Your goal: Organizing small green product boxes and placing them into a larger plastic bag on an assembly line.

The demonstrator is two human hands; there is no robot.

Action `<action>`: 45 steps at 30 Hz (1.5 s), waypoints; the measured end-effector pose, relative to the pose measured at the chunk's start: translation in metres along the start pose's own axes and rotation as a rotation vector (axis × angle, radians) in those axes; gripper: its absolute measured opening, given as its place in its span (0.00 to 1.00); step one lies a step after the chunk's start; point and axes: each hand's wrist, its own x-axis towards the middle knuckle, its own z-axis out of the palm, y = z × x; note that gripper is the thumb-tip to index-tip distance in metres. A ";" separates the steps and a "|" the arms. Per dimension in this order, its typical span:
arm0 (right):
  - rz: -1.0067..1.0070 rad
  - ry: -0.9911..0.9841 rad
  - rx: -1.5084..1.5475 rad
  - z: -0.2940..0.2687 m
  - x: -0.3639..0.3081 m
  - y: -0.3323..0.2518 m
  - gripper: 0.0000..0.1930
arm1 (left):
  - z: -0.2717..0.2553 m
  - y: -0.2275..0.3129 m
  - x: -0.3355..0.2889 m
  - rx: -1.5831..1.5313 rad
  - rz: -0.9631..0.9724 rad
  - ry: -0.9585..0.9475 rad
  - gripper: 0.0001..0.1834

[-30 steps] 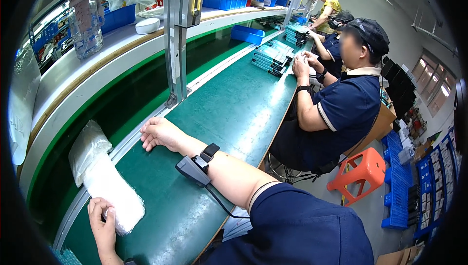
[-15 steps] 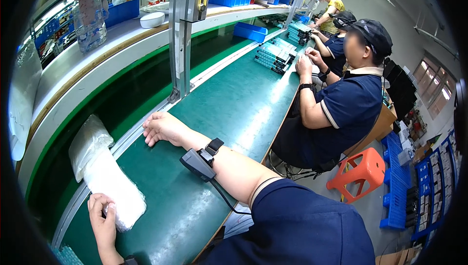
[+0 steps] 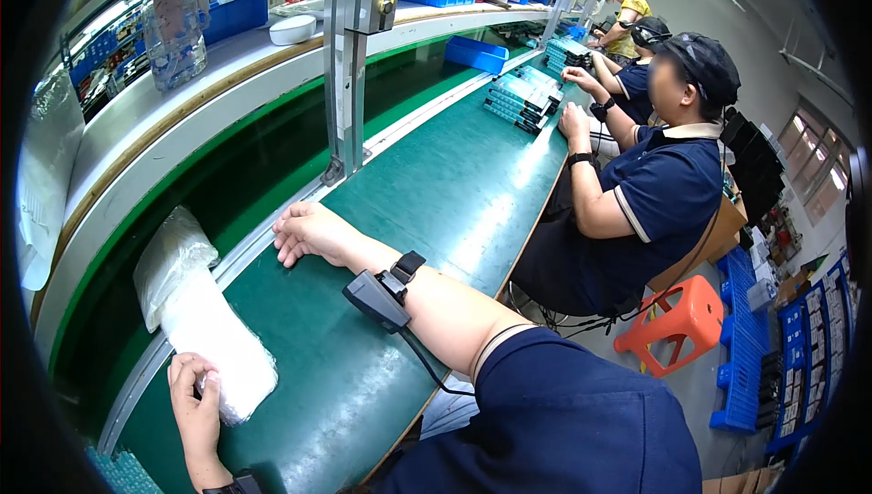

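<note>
My left hand (image 3: 194, 408) rests at the near left edge of a white plastic-wrapped pack (image 3: 224, 362), fingers loosely bent and thumb apart. Its fingertips are right at the pack, and I cannot tell whether they touch it. Behind that pack lies a crumpled clear plastic bag (image 3: 173, 253), reaching over the metal rail. My right hand (image 3: 309, 232) is stretched forward over the green table near the rail, its fingers slightly curled and nothing in it. A dark device is strapped to each wrist; only part of the left one shows.
A metal post (image 3: 345, 85) rises from the rail (image 3: 259, 235) beyond my right hand. Stacks of teal boxes (image 3: 522, 99) and a blue bin (image 3: 476, 54) stand farther along. Co-workers sit at the right side of the table, with an orange stool (image 3: 677, 321) behind.
The view has shifted slightly, but my hands and the pack keep their places. The nearest co-worker's hands have moved apart.
</note>
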 end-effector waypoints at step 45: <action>-0.001 -0.004 -0.125 0.002 -0.017 -0.011 0.08 | -0.003 -0.001 -0.003 0.033 0.110 -0.018 0.05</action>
